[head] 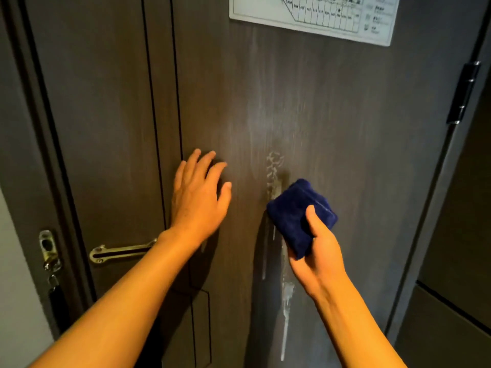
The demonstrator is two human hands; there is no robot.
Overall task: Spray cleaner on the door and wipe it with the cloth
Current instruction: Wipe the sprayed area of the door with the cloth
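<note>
Door: foam streak runs vertical, just up-left of folded blue cloth pinched in R hand. L hand flat, splayed, holding nothing; R nearer.

1. Two bare forearms reach in from the bottom edge, with no sleeves in view.
2. The left hand wears no glove, ring, watch or wristband.
3. The right hand is likewise bare, nothing on wrist or visible fingers.
4. Fingernails are short and unpainted.
</note>
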